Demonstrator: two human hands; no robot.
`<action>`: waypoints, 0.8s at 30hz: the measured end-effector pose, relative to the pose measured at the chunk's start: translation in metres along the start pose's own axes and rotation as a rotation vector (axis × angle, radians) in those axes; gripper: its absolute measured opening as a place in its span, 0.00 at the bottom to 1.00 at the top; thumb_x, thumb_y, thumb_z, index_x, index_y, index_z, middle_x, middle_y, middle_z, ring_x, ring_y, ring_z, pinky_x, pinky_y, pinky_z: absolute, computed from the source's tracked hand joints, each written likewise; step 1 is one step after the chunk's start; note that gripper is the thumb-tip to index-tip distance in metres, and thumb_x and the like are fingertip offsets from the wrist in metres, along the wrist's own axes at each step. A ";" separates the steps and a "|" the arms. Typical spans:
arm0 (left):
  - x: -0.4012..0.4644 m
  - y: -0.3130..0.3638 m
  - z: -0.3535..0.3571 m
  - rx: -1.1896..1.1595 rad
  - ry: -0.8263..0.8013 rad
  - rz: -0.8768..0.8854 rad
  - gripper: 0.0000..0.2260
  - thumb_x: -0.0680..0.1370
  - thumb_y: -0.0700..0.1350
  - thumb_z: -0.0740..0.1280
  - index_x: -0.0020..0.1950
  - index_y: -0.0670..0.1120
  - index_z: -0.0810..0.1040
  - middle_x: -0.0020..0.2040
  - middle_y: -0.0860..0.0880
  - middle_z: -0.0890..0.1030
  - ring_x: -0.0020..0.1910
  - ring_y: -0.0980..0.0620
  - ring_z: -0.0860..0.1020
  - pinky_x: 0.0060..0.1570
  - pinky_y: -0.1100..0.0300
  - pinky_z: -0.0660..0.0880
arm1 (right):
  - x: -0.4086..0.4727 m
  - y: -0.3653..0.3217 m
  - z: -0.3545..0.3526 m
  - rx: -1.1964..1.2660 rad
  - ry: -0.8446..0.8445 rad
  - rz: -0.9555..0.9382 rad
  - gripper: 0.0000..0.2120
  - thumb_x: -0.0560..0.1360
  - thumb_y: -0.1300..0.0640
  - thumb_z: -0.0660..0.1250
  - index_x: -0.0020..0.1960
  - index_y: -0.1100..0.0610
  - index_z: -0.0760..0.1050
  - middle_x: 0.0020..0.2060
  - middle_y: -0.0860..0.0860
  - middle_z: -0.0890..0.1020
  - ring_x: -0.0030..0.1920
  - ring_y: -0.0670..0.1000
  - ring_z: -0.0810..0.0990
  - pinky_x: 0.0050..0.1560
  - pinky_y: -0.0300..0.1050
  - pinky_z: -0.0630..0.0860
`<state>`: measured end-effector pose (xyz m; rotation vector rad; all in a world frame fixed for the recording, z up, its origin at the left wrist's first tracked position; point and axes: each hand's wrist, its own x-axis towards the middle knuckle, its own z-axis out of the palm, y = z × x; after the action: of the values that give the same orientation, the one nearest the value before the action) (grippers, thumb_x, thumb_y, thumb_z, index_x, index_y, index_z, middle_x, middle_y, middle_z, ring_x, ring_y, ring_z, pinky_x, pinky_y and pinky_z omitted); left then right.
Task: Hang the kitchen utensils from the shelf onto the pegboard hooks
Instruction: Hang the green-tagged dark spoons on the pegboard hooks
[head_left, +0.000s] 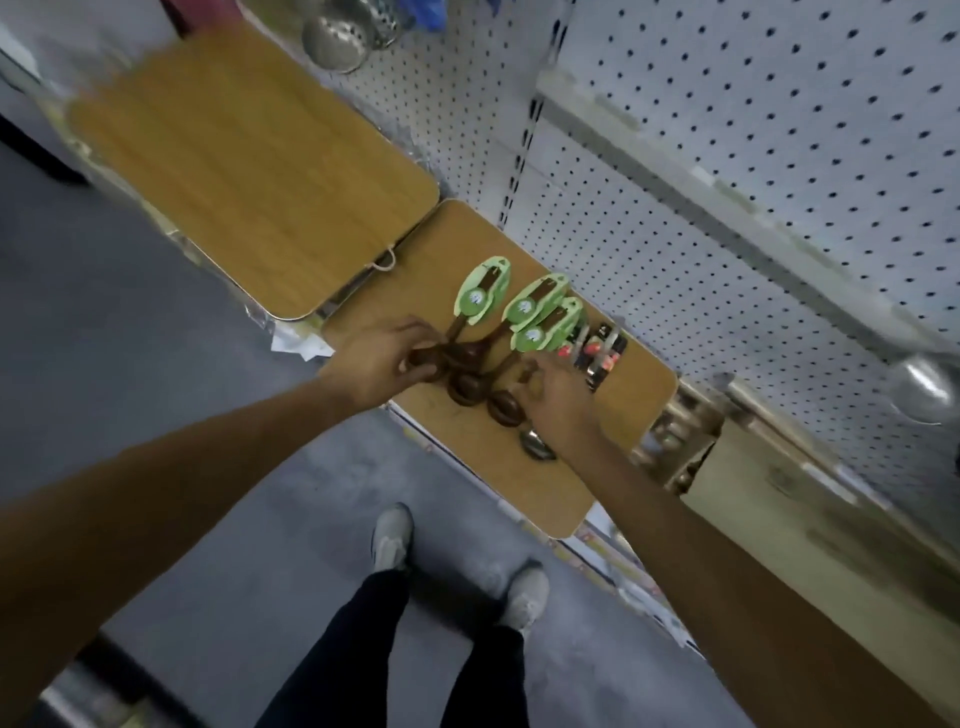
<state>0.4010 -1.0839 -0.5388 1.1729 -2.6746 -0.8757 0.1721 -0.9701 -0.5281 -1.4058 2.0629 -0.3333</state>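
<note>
Several dark wooden spoons (470, 387) with green card labels (480, 291) lie on a wooden board (634, 395) on the shelf. My left hand (374, 364) grips the bowl end of one or two of these spoons at the board's left edge. My right hand (558, 397) rests on the spoons from the right, fingers spread over another spoon's handle; whether it holds one I cannot tell. The white pegboard (753, 119) rises behind the shelf.
A larger wooden board (249, 166) lies to the left. Small packaged items (600, 353) sit beside the green labels. A metal colander (343, 36) hangs at the top, a steel ladle (922, 384) at the right. My shoes (395, 535) stand on grey floor.
</note>
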 end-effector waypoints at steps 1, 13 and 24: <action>0.010 -0.011 0.009 0.002 -0.022 -0.041 0.17 0.77 0.51 0.68 0.64 0.49 0.79 0.61 0.50 0.80 0.55 0.46 0.81 0.55 0.50 0.78 | 0.014 0.003 0.014 0.040 -0.005 0.063 0.20 0.76 0.54 0.69 0.65 0.60 0.74 0.55 0.57 0.82 0.53 0.58 0.80 0.54 0.52 0.76; 0.134 -0.098 0.120 -0.119 -0.142 -0.476 0.15 0.79 0.51 0.67 0.65 0.49 0.80 0.60 0.45 0.81 0.61 0.44 0.78 0.62 0.54 0.75 | 0.174 0.034 0.128 0.432 0.112 0.542 0.11 0.74 0.56 0.67 0.33 0.55 0.76 0.35 0.57 0.85 0.42 0.58 0.84 0.48 0.52 0.80; 0.150 -0.112 0.161 -0.325 -0.134 -0.569 0.09 0.70 0.48 0.78 0.45 0.49 0.80 0.49 0.48 0.83 0.50 0.47 0.80 0.47 0.58 0.72 | 0.206 0.040 0.178 0.595 0.239 0.677 0.08 0.73 0.55 0.71 0.46 0.61 0.80 0.41 0.55 0.82 0.45 0.56 0.81 0.48 0.51 0.80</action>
<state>0.3198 -1.1744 -0.7536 1.8651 -2.1752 -1.4399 0.1997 -1.1172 -0.7584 -0.3008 2.2222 -0.7601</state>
